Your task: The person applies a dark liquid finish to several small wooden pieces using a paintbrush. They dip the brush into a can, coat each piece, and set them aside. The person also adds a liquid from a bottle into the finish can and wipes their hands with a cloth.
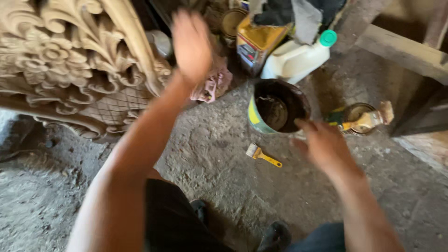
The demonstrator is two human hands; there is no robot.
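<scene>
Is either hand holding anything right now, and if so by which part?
The right hand touches the rim of the open paint can; a firm grip cannot be told. The left hand is raised, open and holds nothing.

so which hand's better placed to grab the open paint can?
Probably the right. The right hand is at the rim of the paint can, fingers nearly touching it. The left hand is raised up by the carved wood panel, well away.

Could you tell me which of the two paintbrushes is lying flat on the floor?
The small yellow-handled brush, on the bare floor in front of the large open can. The other brush rests across a smaller can.
</scene>
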